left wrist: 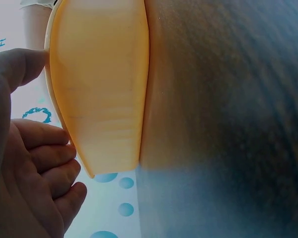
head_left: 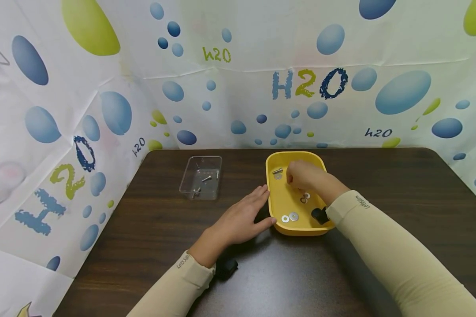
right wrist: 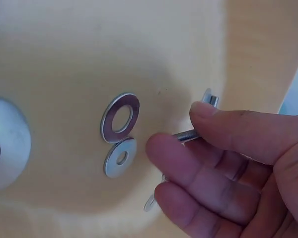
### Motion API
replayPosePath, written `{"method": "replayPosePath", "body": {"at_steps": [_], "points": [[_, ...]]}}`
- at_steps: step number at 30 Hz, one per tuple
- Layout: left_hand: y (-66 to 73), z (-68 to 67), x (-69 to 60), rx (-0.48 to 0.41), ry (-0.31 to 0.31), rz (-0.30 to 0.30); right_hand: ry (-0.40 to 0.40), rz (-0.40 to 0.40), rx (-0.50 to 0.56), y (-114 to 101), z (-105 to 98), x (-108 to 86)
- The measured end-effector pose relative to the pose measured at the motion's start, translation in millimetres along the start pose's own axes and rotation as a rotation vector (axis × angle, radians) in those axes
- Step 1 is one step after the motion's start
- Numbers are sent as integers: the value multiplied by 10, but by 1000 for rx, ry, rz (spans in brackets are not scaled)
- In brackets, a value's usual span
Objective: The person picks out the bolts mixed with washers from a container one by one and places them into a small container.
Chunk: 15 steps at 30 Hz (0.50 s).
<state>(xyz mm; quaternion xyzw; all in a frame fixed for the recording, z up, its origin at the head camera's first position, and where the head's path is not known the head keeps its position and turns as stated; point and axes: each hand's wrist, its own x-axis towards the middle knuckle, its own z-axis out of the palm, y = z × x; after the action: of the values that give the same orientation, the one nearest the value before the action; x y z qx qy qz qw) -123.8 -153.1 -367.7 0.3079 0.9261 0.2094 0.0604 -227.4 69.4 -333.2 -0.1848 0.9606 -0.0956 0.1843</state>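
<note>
Right wrist view: we pinch a bolt (right wrist: 186, 135) in our right hand (head_left: 311, 177), thumb to forefinger, inside the yellow tray (head_left: 278, 200); our left hand (head_left: 239, 218) rests, fingers extended, against its side. Slipping on that slim shank could drop it among washers (right wrist: 14, 139).

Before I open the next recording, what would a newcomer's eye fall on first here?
Most likely the yellow tray on the dark table, with the right hand inside it pinching a screw and the left hand touching its left side. Next, the white sheet behind, with its big H2O lettering. Then perhaps the clear box left of the tray.
</note>
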Motion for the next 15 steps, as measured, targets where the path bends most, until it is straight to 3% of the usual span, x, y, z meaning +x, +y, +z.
{"method": "replayPosePath", "body": {"at_steps": [9, 15], "points": [[3, 5, 11, 9, 11, 11, 44, -27, 16, 29, -39, 30], [0, -13, 12, 2, 19, 18, 92, -36, 85, 30, -80, 56]]}}
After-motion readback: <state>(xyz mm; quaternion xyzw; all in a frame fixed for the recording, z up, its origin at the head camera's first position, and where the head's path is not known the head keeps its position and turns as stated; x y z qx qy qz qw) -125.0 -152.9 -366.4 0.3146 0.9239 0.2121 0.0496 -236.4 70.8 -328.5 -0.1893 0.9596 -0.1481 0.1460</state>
